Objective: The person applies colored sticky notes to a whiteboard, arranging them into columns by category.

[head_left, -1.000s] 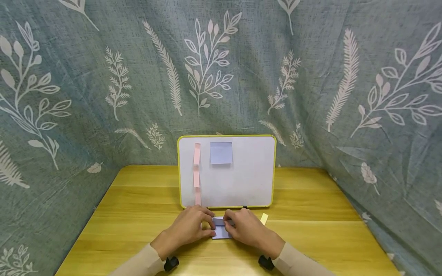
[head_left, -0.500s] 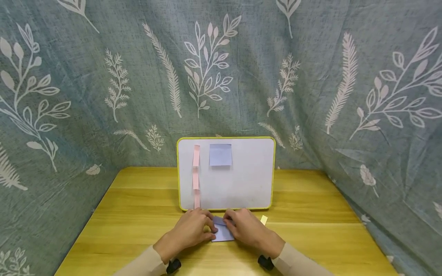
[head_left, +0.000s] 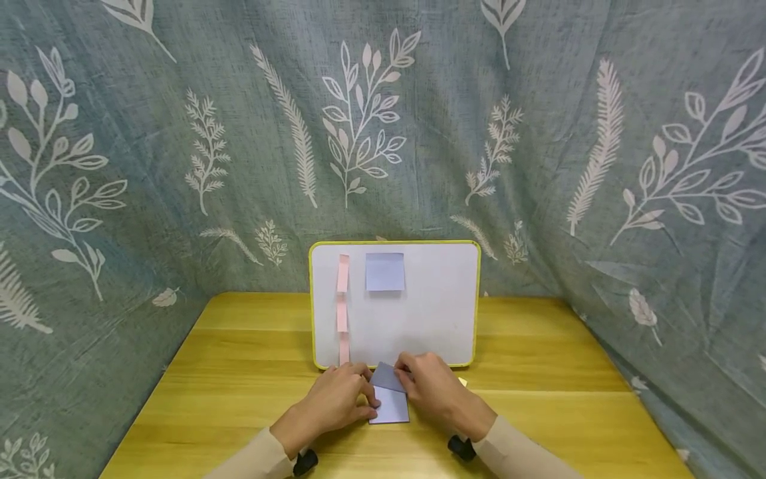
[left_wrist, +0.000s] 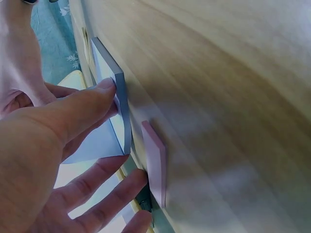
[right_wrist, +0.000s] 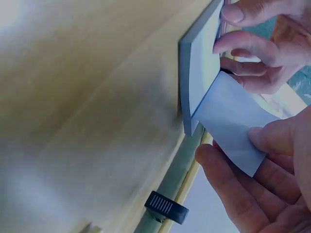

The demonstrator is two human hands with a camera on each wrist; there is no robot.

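Note:
A pad of blue sticky notes (head_left: 391, 408) lies on the table in front of the whiteboard. My left hand (head_left: 340, 398) holds the pad at its left side, thumb and index finger on its face and the other fingers spread past its far end in the left wrist view. Between thumb and fingers, my right hand (head_left: 432, 388) pinches the top sheet (right_wrist: 233, 121), a blue sticky note. That sheet is lifted and slanted, with one edge still joined to the pad near its far end. A pink sticky pad (left_wrist: 154, 165) lies beside the left hand, hidden in the head view.
The yellow-framed whiteboard (head_left: 433, 313) stands upright behind the hands. It bears one blue square note (head_left: 385, 271) and a column of pink strips (head_left: 342, 313). A black clip (right_wrist: 166, 207) sits at its lower edge. A yellow slip (head_left: 463, 382) shows behind the right hand.
The right hand has moved up and away with the top sheet, which now stands farther off the pad and shows more of its surface. The left hand stays on the pad.

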